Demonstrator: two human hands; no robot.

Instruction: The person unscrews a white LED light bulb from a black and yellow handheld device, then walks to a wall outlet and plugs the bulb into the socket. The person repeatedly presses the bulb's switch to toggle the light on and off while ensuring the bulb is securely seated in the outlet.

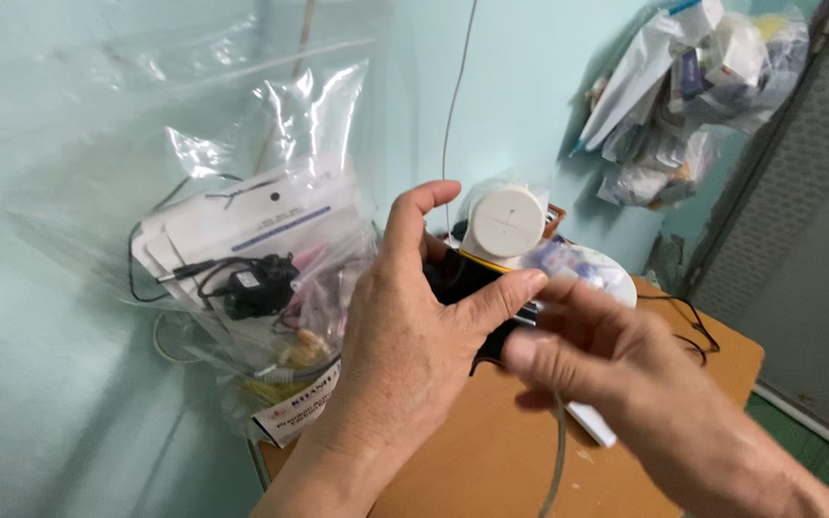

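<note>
Over on the far left we have a clear plastic bag point(271, 240) leaning by the pale green wall point(40, 288), stuffed with carded packets and a small black pump point(256, 288) with its cable looped round it. Moving in, our left hand point(405, 355) is up over the wooden table point(491, 451), fingers curled tight and thumb arched over the top, clamped on a small black device point(467, 278) that sits almost wholly inside the palm; only a dark patch shows between thumb and forefinger. Just behind and above it stands a white round-capped cylinder point(506, 223), a yellow band at its base, though we cannot tell if the two are joined. Next, our right hand point(616, 384) comes in from the lower right, blurred, fingers drawn narrow and pointing left at the black device; the fingertips point(520, 350) lie just beside it, and we cannot tell whether they pinch anything. So the device lies left and slightly up from those fingertips, with the left hand clearly nearer, already round it. A thin grey cable point(556, 460) hangs down between the hands. Far right, a bundle of packets point(683, 96) hangs on the wall.
</note>
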